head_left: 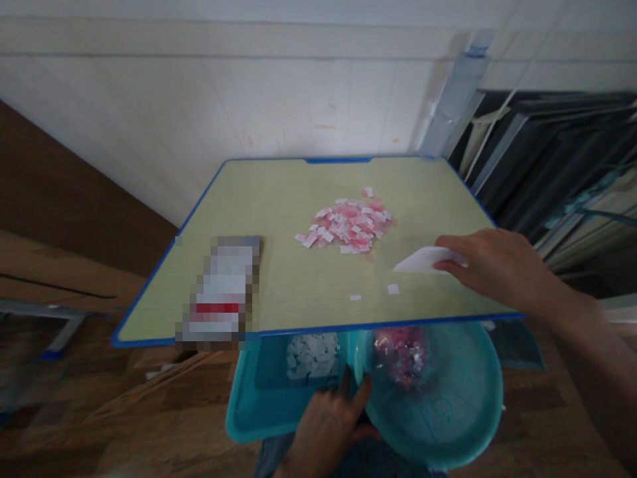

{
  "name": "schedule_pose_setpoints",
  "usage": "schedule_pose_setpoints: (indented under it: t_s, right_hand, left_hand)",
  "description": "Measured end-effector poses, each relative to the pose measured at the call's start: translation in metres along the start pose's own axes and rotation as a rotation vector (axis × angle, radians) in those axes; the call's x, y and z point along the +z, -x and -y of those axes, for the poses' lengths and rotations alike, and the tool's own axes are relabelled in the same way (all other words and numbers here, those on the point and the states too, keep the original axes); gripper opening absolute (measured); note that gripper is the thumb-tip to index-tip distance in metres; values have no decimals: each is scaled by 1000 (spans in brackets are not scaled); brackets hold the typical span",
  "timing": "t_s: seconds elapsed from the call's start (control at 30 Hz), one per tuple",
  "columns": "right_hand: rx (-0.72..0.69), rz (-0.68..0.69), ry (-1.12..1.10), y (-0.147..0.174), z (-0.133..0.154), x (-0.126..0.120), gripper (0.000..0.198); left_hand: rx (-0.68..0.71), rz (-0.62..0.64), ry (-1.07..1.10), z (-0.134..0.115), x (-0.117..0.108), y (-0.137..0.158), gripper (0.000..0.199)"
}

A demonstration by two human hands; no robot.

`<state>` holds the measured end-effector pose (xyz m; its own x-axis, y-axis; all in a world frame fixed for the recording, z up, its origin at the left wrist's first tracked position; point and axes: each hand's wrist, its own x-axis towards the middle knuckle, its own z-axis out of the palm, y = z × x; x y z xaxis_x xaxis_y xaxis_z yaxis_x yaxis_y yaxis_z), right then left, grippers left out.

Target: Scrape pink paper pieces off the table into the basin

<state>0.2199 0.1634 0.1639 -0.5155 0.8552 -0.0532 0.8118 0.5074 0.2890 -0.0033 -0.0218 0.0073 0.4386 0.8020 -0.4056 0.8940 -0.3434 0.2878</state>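
A folded-looking piece of white paper (423,259) is pinched between the thumb and fingers of my right hand (485,262), just above the right side of the small table. Low in front of me, my left hand (331,421) has its fingers at the rim of the round teal basin (485,425), apparently gripping it; part of the grip is hidden. On the tabletop (269,192) lies a loose pile of small pink and white pieces (351,226). Nearer me are two white scraps, one (393,289) close to the paper and another (355,297) further left.
A pixelated, phone-like object (221,285) lies at the table's left. Below the front edge, a rectangular teal tub (239,418) holds white pieces (313,355). A clear bag of pink pieces (403,352) sits in the round basin. Dark panels (552,146) lean at right.
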Motion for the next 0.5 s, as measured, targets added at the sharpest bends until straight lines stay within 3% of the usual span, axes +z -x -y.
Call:
schedule_pose_setpoints:
  t_s: [0.23,0.5]
  right_hand:
    - [-149,4,-83,8,3,5,26]
    - [-182,-16,-139,-6,56,-14,14]
  left_hand:
    - [4,6,0,0,0,1,75]
    - [-7,50,22,-2,-8,1,75]
